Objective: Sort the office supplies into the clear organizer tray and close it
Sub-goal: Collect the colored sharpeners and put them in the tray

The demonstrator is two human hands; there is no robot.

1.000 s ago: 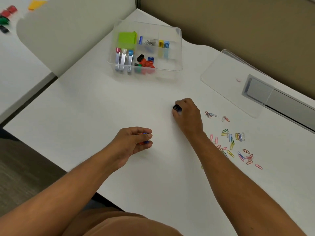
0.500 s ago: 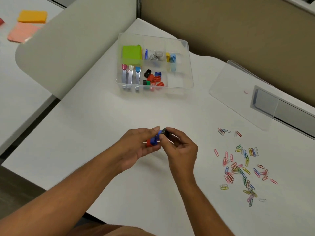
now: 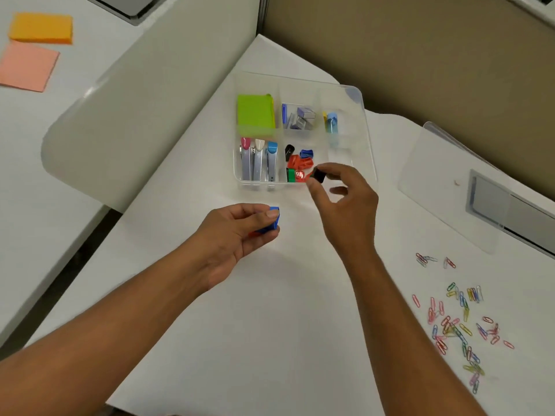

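Clear organizer tray [image 3: 365, 136] lies uncovered, compartments holding colourful supplies

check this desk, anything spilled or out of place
Yes: a loose scatter of coloured paper clips lies on the white desk at right, outside the clear organizer tray. The tray's lid lies off, beside it. Nothing looks damaged.

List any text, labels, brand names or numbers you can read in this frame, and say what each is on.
None can be read.
The staple boxes in the clear organizer tray may carry print, but it is too blurred to make out.
The green sticky notes, the orange pad and the pink sheet look blank.
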